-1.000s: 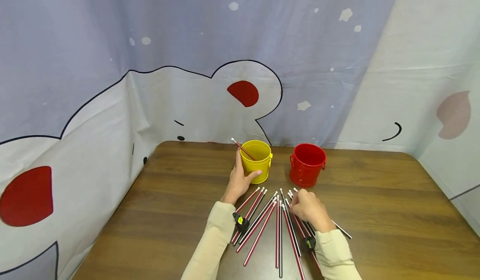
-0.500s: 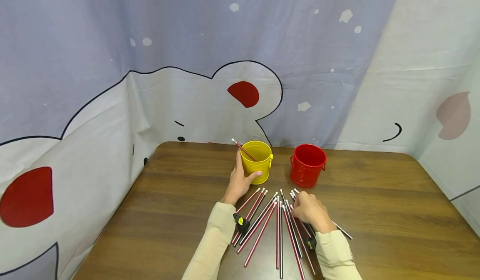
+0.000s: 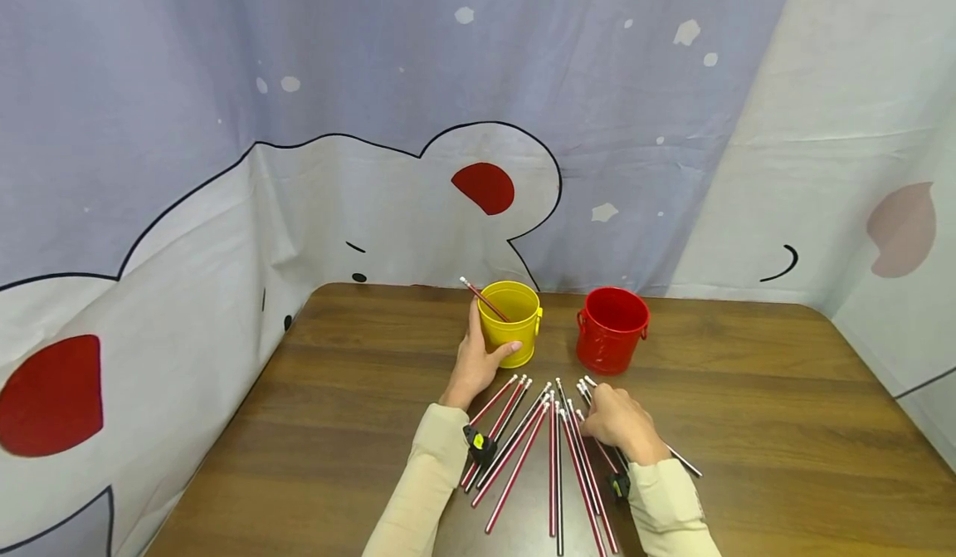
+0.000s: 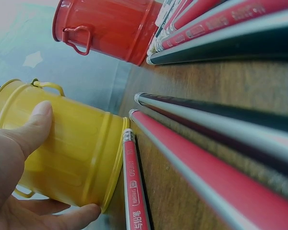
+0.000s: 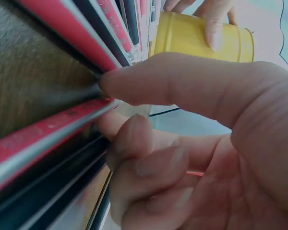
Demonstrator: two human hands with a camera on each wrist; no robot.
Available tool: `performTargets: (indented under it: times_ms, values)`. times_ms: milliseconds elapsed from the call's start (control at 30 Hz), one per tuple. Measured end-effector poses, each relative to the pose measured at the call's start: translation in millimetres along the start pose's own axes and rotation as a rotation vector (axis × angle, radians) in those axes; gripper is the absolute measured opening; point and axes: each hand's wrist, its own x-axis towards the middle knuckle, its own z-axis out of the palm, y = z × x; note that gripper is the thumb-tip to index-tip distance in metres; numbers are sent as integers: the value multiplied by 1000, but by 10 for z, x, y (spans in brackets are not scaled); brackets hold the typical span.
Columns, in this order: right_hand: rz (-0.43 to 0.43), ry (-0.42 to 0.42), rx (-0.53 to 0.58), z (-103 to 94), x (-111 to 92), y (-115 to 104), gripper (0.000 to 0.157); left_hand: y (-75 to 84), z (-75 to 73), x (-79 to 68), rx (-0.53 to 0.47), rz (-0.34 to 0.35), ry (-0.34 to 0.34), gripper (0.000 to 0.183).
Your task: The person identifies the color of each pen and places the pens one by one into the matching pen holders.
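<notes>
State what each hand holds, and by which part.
Left hand: round, glossy yellow bucket, by its side wall. Right hand: at striped red pencils; grip unclear.

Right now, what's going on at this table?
A person's left hand grips the yellow bucket; one pencil slants out over its rim. The right hand is down among the loose pencils spread on the table, thumb and index at one red one; can't tell if it's pinched yet. The red bucket stands to the right of the yellow one, untouched, with no pencil sticking out.
</notes>
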Motion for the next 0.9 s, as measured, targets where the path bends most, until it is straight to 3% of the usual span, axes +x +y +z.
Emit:
performTargets:
  times_ms: [533,700,900]
  values:
    - [26,-35,7,-16,7,-4,17,-8,-2,-5,12,4,3,97]
    - [6,8,88,-34,22,-19,17,-10,1,1,13,5,2,97]
    - [-95,98,247,-88,34,-34,12,-10,8,3,15,2,2,97]
